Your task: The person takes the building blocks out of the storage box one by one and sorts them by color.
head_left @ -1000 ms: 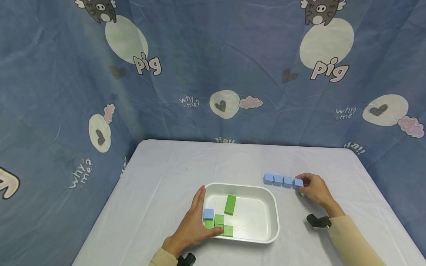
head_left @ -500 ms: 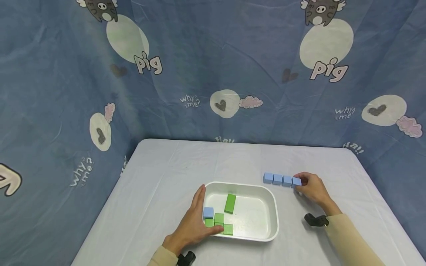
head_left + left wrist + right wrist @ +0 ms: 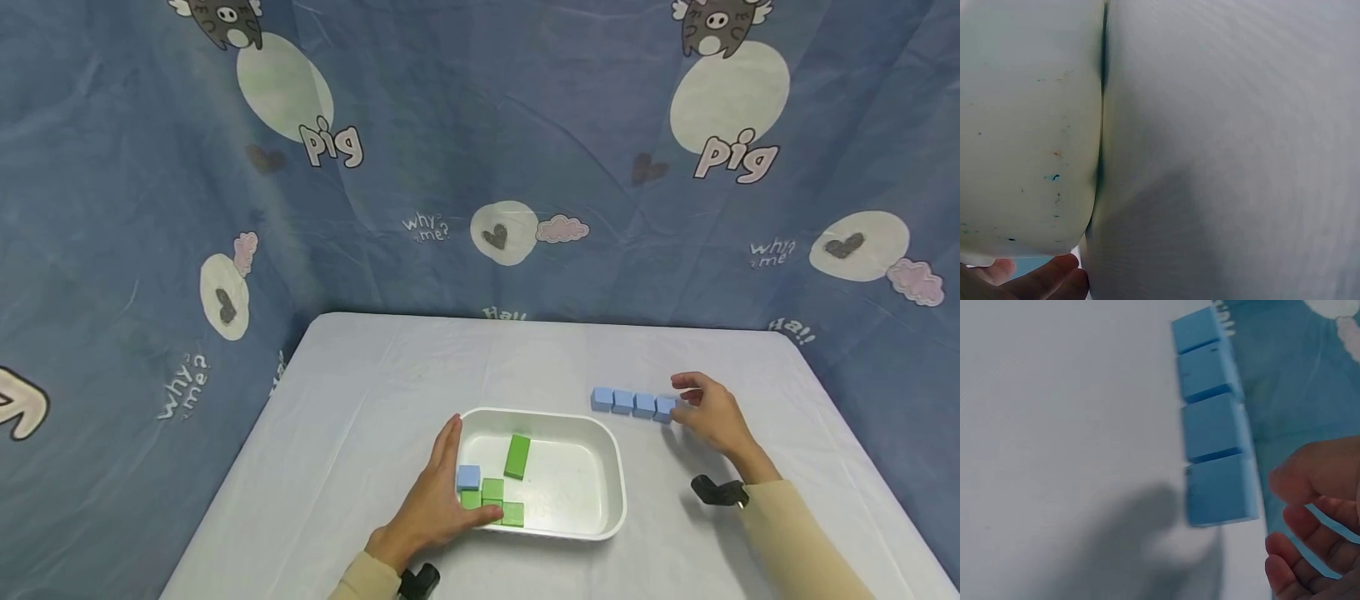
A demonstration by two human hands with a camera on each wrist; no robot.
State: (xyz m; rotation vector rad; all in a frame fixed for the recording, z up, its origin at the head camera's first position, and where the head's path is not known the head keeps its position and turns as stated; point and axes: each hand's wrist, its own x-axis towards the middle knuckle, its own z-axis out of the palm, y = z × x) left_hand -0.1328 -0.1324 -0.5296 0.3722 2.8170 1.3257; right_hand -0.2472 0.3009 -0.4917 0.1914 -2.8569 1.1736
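Observation:
In the head view a white tray (image 3: 555, 533) lies near the front of the table. My left hand (image 3: 431, 508) grips its near left corner, fingers along the outside of the left wall and thumb over the near rim. The left wrist view shows the tray's outer wall (image 3: 1029, 137) with fingertips at its corner. Four-sided blue blocks stand in a row beyond the tray's right corner, ending at the rightmost blue cube (image 3: 664, 408). Beside that cube my right hand (image 3: 716, 421) is spread and holds nothing. The right wrist view shows a gap between its fingers and the blue cube (image 3: 1219, 490).
Inside the tray lie a long green block (image 3: 517, 457), several green cubes (image 3: 492, 489) in the near left corner, partly behind my thumb, and a blue cube (image 3: 468, 477) by the left wall. A white cloth (image 3: 390, 375) covers the table. A blue patterned curtain (image 3: 420, 275) hangs behind.
My right hand has let go of the rightmost blue cube, which now lines up with the row. Its fingers have spread and lifted off. My left hand stays on the tray.

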